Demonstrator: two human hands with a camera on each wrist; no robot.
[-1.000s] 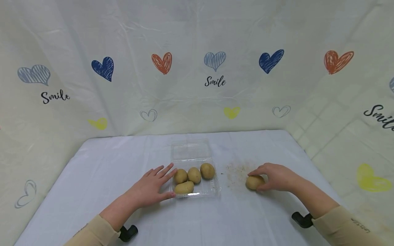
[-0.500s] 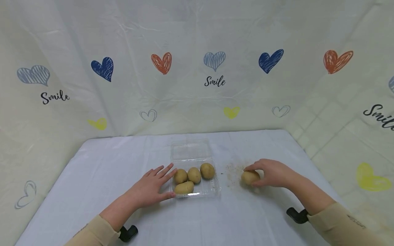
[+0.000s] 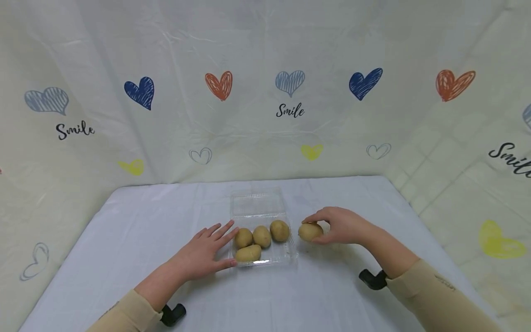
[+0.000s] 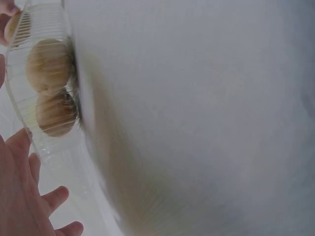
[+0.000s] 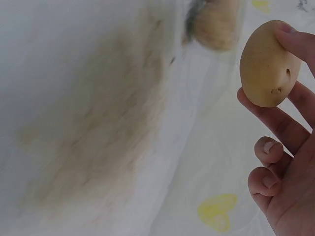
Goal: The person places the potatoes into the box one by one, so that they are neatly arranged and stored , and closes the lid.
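Note:
A clear plastic clamshell box (image 3: 275, 256) lies with its lid (image 3: 257, 204) laid back, and several potatoes (image 3: 262, 236) sit in its left and back parts. My left hand (image 3: 202, 253) spreads its straight fingers along the box's left side, fingertips and thumb at the rim. In my right hand (image 3: 346, 227) a potato (image 3: 310, 232) is pinched between thumb and fingers, just right of the box. The right wrist view shows that potato (image 5: 268, 64) raised over the table, small dents in its skin, with the other fingers curled below it. The front right of the box holds only small crumbs.
Brown dirt specks (image 5: 108, 123) stain the white tablecloth (image 3: 265, 299) to the right of the box. Behind the table hangs a pale curtain (image 3: 249, 138) printed with hearts. Black wrist mounts (image 3: 173, 315) stick out under both sleeves.
My right hand has lifted the potato off the cloth and carried it left, close to the box's right side. My left hand has stayed in place at the box.

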